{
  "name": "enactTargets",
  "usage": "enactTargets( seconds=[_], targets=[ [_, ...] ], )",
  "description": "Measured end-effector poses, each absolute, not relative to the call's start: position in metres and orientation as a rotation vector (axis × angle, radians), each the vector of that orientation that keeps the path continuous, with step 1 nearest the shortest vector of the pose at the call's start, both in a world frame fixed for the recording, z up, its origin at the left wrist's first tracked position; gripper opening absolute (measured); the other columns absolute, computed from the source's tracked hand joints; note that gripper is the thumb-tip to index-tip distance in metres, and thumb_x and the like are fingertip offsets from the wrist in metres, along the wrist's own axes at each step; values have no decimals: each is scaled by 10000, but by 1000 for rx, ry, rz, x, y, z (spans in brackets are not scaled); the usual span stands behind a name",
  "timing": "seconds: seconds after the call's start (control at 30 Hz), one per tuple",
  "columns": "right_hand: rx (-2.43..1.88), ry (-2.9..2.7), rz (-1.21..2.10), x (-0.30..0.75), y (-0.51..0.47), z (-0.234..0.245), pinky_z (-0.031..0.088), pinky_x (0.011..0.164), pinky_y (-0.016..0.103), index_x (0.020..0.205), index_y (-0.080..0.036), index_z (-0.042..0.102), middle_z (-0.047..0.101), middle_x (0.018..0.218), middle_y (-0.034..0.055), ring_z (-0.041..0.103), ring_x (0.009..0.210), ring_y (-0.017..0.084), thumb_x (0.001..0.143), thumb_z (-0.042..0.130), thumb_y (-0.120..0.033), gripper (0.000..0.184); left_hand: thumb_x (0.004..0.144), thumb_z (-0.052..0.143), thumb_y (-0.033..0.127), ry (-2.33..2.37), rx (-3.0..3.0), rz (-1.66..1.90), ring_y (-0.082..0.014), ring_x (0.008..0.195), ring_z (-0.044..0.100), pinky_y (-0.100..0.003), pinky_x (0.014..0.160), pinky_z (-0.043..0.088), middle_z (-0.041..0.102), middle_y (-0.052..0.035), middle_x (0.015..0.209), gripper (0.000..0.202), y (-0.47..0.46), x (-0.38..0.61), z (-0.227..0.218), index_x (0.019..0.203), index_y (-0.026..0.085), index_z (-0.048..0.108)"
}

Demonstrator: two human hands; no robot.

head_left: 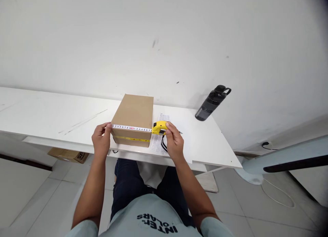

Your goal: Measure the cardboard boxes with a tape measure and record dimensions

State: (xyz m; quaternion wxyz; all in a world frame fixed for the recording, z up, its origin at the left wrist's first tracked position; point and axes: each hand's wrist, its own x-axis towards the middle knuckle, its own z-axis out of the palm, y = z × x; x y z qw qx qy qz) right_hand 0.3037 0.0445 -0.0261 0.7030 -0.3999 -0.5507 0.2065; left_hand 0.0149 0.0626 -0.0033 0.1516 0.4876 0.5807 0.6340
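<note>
A brown cardboard box rests on the white table, a strip of yellow tape across its near side. Along its near top edge stretches the white blade of a tape measure, whose yellow case sits just off the box's right corner. My right hand grips that case, with a black wrist strap hanging below it. At the left corner, my left hand pinches the blade's end against the box; its fingertips partly hide the end. Printed paper sheets lie under the case and my right hand.
A black water bottle stands at the back right of the white table, near the wall. Below the table at left is another cardboard box. A pale blue post-like object stands beyond the table's right edge.
</note>
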Motion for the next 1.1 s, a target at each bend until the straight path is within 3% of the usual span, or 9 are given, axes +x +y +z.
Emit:
enactTargets(
  seconds=[0.1, 0.2, 0.37, 0.5, 0.57, 0.73, 0.83, 0.97, 1.1],
  targets=[
    [-904, -1228, 462, 304, 47, -26, 488, 1146, 494, 1163, -265, 755, 750, 1272, 86, 673, 1252, 246, 976, 600, -472, 320, 913, 633, 473, 1724, 1596, 1872, -183, 968, 635, -320, 916, 488, 718, -59, 1028, 302, 62, 15, -6, 985, 197, 732],
    [-914, -1230, 477, 307, 48, -21, 500, 1133, 490, 1146, -258, 754, 752, 1267, 89, 673, 1251, 247, 968, 607, -484, 323, 897, 649, 478, 1646, 1478, 1859, -170, 878, 621, -310, 858, 492, 697, -45, 991, 298, 60, 12, -5, 991, 201, 703],
    [-869, -1275, 559, 322, 32, -8, 548, 1074, 478, 1154, -290, 741, 753, 1270, 71, 692, 1222, 245, 970, 641, -421, 247, 854, 723, 453, 1436, 1433, 1763, -178, 829, 572, -294, 820, 460, 628, -12, 851, 228, 16, 12, 14, 883, 230, 681],
    [-784, -1404, 685, 330, 3, -3, 596, 978, 478, 1146, -330, 726, 754, 1258, 59, 703, 1202, 264, 996, 598, -441, 226, 765, 790, 540, 1134, 1168, 1331, -192, 721, 515, -307, 687, 419, 559, -23, 691, 382, -34, 44, 12, 669, 215, 613],
    [-738, -1510, 766, 328, -10, 0, 603, 947, 460, 1158, -346, 726, 749, 1267, 53, 706, 1197, 258, 1014, 571, -414, 222, 743, 800, 570, 958, 952, 1033, -182, 676, 504, -320, 682, 419, 530, -21, 648, 433, -52, 71, 1, 650, 202, 593],
    [-600, -1837, 1002, 323, -18, 9, 580, 984, 389, 1281, -386, 701, 723, 1332, 29, 707, 1194, 206, 1031, 548, -255, 321, 713, 843, 492, 568, 392, 744, -115, 599, 434, -328, 694, 462, 449, 29, 668, 385, -64, 122, -36, 791, 196, 610],
    [-611, -1805, 1022, 328, -15, 7, 578, 985, 371, 1288, -396, 702, 723, 1331, 22, 711, 1180, 193, 1028, 549, -231, 343, 792, 772, 516, 539, 411, 714, -139, 657, 502, -338, 730, 476, 514, 0, 722, 361, -61, 123, -44, 892, 192, 649],
    [-738, -1599, 1103, 346, -17, -15, 588, 964, 391, 1160, -345, 765, 770, 1237, 48, 727, 1146, 219, 999, 613, -362, 223, 835, 724, 529, 797, 900, 975, -226, 819, 589, -400, 826, 481, 641, -58, 873, 512, -59, 103, -23, 1262, 262, 636],
    [-841, -1265, 1329, 357, -23, -43, 625, 824, 428, 975, -292, 769, 811, 1062, 80, 776, 970, 271, 836, 736, -615, 353, 813, 755, 394, 1019, 1839, 1047, -289, 939, 642, -499, 1054, 425, 725, -83, 981, 395, -38, 100, 26, 1197, 311, 713]
  ],
)
